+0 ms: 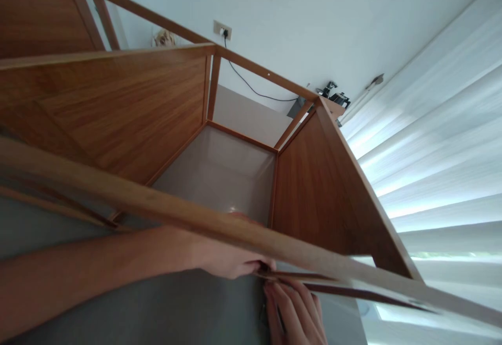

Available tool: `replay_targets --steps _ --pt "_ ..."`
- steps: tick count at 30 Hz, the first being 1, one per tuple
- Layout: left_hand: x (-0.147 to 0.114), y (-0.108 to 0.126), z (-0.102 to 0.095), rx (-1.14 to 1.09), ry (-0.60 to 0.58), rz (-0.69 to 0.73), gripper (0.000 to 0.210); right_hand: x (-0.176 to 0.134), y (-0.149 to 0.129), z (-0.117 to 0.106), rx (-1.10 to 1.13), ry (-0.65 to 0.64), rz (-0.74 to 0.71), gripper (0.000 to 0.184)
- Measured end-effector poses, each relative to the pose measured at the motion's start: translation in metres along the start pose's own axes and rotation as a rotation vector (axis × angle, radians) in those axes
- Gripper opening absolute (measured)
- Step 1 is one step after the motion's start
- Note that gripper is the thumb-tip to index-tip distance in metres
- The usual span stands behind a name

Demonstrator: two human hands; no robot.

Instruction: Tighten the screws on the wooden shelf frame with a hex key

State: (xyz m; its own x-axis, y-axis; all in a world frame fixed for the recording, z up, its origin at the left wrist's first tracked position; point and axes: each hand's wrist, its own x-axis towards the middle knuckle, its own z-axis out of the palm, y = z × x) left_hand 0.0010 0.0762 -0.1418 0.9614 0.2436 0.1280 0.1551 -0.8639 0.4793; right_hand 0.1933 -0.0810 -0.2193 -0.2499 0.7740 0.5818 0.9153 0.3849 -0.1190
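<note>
A wooden frame with panelled sides fills the middle of the head view, its front rail (164,206) slanting across from left to lower right. My left hand (231,256) reaches in from the left, partly behind that rail. Its fingers are curled at the near end of a thin lower wooden slat (333,285). From below, my right hand (294,313) meets the same slat, fingers bent and close together at its underside. Both hands' fingertips nearly touch. Whatever small part may lie between them is hidden.
Wood panels (314,188) rise on the right and left (137,104) of the frame. A wall socket (223,30) has a black cable running down to dark items (333,96) on a small shelf. Pale curtains (443,177) hang at the right.
</note>
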Motion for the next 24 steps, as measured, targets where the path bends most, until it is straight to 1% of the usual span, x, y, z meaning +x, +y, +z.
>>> replay_targets --steps 2,4,7,8,11,14,16,20,24 --pt "-0.006 -0.001 0.004 -0.084 0.032 -0.029 0.028 0.006 -0.004 -0.005 0.029 -0.031 -0.001 0.024" --pt "-0.013 0.002 0.007 -0.105 0.037 -0.033 0.031 0.012 -0.009 -0.010 0.063 -0.032 0.031 0.022" --pt "-0.021 0.009 0.014 -0.038 0.086 -0.021 0.027 0.017 -0.017 -0.015 0.084 -0.048 0.098 0.019" --pt "-0.022 0.011 0.018 -0.007 0.114 -0.033 0.030 0.017 -0.018 -0.016 0.084 -0.056 0.108 0.020" --pt "-0.025 0.019 0.030 0.076 0.173 -0.099 0.038 0.017 -0.021 -0.020 0.075 -0.057 0.101 0.022" --pt "-0.025 0.025 0.042 0.142 0.240 -0.165 0.040 0.015 -0.019 -0.031 0.060 -0.051 0.096 0.021" --pt "-0.025 0.028 0.046 0.165 0.276 -0.188 0.040 0.013 -0.018 -0.042 0.055 -0.086 0.121 0.018" --pt "-0.028 0.031 0.051 0.191 0.306 -0.180 0.035 0.004 -0.025 -0.062 0.076 -0.218 0.173 0.015" --pt "-0.030 0.031 0.055 0.200 0.350 -0.192 0.038 -0.008 -0.037 -0.066 0.114 -0.259 0.237 0.011"
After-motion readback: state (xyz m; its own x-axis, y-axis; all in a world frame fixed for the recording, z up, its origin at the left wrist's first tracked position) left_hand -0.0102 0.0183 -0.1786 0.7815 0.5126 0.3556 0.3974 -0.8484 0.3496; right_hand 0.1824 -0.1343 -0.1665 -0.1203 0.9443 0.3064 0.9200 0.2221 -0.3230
